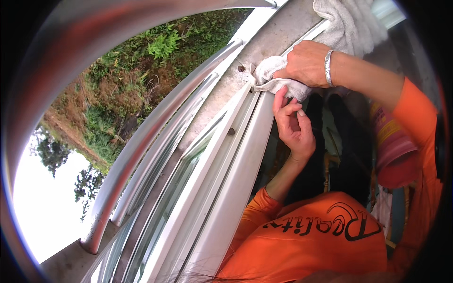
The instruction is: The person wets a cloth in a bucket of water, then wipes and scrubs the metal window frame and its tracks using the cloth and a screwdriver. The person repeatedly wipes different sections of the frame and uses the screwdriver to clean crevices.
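My right hand [308, 63], with a silver bangle on the wrist, grips a bunched white cloth [297, 88]. The cloth presses against the corner of the white window frame [226, 141], beside the sill. Just below it is my left hand [295, 127], palm turned up and fingers loosely bent and apart. One of its fingertips reaches the cloth's lower edge; whether it touches is hard to tell. A small dark brown round thing [241, 68], perhaps a snail shell, lies on the stained stone sill [272, 39] near the cloth.
A larger pale towel [354, 28] drapes over the frame at top right. Curved metal railings [148, 131] run outside the window, with a planted slope [116, 95] beyond. Sliding glass panes [170, 198] stand at lower left. A pink plastic container [394, 155] is by my right arm.
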Demonstrator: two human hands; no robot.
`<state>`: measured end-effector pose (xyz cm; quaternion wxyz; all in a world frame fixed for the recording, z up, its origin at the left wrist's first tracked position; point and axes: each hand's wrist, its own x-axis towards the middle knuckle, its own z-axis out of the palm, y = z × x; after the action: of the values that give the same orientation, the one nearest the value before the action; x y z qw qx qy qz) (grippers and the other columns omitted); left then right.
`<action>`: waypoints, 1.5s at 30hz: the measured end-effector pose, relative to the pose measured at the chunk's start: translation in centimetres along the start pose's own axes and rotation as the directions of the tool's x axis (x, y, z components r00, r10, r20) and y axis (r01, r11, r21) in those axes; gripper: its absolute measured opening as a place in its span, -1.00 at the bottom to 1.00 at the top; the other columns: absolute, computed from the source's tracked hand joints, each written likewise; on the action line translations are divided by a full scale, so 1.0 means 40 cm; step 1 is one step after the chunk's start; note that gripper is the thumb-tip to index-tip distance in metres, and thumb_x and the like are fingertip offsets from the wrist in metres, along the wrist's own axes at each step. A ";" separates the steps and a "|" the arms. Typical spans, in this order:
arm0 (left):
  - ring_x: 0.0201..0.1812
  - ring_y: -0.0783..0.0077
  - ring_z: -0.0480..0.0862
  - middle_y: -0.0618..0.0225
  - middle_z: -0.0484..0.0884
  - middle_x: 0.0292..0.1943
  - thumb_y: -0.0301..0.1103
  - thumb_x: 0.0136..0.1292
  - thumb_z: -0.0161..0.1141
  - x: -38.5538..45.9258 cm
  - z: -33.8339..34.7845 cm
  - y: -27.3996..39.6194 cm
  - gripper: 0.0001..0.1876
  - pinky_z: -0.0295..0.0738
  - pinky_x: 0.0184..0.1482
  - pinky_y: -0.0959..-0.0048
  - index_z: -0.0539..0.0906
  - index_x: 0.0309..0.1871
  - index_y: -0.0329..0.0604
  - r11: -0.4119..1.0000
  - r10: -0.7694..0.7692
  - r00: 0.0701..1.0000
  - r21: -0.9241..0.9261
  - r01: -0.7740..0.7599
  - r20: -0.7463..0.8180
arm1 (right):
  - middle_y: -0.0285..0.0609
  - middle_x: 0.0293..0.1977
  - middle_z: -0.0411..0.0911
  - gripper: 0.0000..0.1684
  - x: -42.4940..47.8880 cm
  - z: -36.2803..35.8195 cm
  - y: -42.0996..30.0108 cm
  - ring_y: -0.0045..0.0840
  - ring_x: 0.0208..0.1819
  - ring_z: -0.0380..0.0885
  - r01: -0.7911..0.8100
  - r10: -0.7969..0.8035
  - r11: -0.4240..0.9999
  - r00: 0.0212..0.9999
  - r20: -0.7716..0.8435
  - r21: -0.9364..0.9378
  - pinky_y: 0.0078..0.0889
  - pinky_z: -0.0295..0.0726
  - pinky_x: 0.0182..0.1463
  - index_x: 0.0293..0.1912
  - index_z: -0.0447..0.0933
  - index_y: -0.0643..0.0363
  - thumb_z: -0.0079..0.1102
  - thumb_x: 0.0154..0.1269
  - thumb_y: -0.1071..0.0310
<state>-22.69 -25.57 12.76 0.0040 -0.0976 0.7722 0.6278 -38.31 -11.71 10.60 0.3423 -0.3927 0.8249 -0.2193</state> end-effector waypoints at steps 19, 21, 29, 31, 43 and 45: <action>0.10 0.38 0.50 0.00 0.37 0.30 -0.65 0.35 0.03 -0.001 -0.004 -0.005 -0.81 0.42 0.12 0.47 0.51 -0.01 -0.33 0.991 0.080 0.996 0.106 -0.083 0.031 | -0.10 -0.43 0.67 -0.40 0.024 0.023 -0.074 -0.17 -0.25 0.73 -0.057 0.057 0.995 0.998 0.002 0.088 -0.17 0.67 -0.20 0.18 0.53 -0.10 0.32 0.10 0.42; 0.03 0.44 0.49 0.05 0.38 0.26 -0.65 0.35 0.03 0.002 -0.016 -0.005 -0.81 0.41 0.06 0.51 0.52 -0.01 -0.33 0.992 0.019 0.999 0.124 -0.025 0.047 | -0.11 -0.44 0.66 -0.49 0.017 0.016 -0.046 -0.16 -0.27 0.72 -0.073 0.071 0.995 0.997 0.025 0.061 -0.14 0.65 -0.22 0.22 0.49 -0.19 0.27 0.27 0.32; -0.08 0.50 0.46 0.22 0.45 0.05 -0.67 0.34 0.04 0.012 -0.007 -0.010 -0.79 0.39 -0.01 0.55 0.53 0.00 -0.32 0.991 0.018 1.000 0.131 -0.020 0.021 | -0.09 -0.57 0.56 -0.60 -0.105 0.058 0.066 -0.08 -0.48 0.58 0.017 0.015 0.995 0.944 -0.331 0.095 -0.03 0.49 -0.38 0.21 0.56 -0.27 0.19 0.41 0.18; -0.07 0.49 0.47 0.23 0.46 0.01 -0.66 0.34 0.04 0.011 -0.013 -0.012 -0.80 0.39 -0.01 0.55 0.52 0.00 -0.33 0.995 -0.002 1.000 0.101 0.001 0.009 | -0.07 -0.57 0.56 -0.61 -0.072 0.081 0.058 -0.08 -0.49 0.58 0.060 -0.017 0.991 0.943 -0.333 0.118 -0.03 0.49 -0.40 0.21 0.56 -0.26 0.18 0.42 0.16; -0.16 0.64 0.43 0.42 0.45 -0.15 -0.64 0.33 0.16 0.042 0.074 -0.029 -0.83 0.40 -0.09 0.62 0.45 -0.07 -0.27 0.952 -0.216 0.955 -0.173 0.252 0.201 | -0.06 -0.47 0.63 -0.33 -0.082 0.042 -0.005 -0.14 -0.37 0.67 -0.258 0.263 0.965 0.952 -0.160 0.050 -0.14 0.64 -0.27 0.34 0.48 -0.37 0.18 0.27 0.39; -0.21 0.66 0.42 0.46 0.45 -0.21 -0.61 0.34 0.18 0.045 0.127 -0.024 -0.85 0.39 -0.13 0.64 0.47 -0.09 -0.27 0.955 -0.210 0.909 -0.125 0.270 0.360 | -0.09 -0.52 0.59 -0.52 -0.129 0.048 0.081 -0.10 -0.44 0.59 -0.255 0.263 0.965 0.919 -0.294 0.066 -0.06 0.53 -0.33 0.32 0.50 -0.41 0.09 0.47 0.21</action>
<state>-24.91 -21.10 10.51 0.2072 -0.0815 0.6847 0.6940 -36.14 -5.85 9.27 0.2442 -0.2377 0.9089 -0.2403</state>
